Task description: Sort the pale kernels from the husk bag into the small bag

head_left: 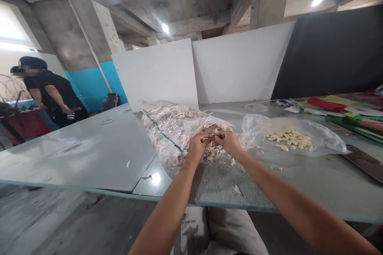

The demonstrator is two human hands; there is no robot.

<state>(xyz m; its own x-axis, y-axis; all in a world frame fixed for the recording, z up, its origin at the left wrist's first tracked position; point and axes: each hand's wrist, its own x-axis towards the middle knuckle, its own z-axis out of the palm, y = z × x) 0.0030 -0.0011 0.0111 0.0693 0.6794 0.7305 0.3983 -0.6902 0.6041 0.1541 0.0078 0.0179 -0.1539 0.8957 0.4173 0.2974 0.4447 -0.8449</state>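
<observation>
A large clear plastic bag (167, 123) full of papery, pale brown skins lies on the grey table, its open end towards me. Over the loose skins (214, 128) at that end, my left hand (200, 143) and my right hand (229, 141) meet with pinched fingertips. Whatever small thing sits between them is too small to name. To the right, another clear bag (324, 137) lies flat with several cream-coloured peeled cloves (290, 139) in it.
A dark tray (365, 163) rests at the table's right edge, below coloured sheets (326, 104). White boards (155, 73) stand behind the table (98, 155). A person (54, 91) in dark clothes leans over at the far left.
</observation>
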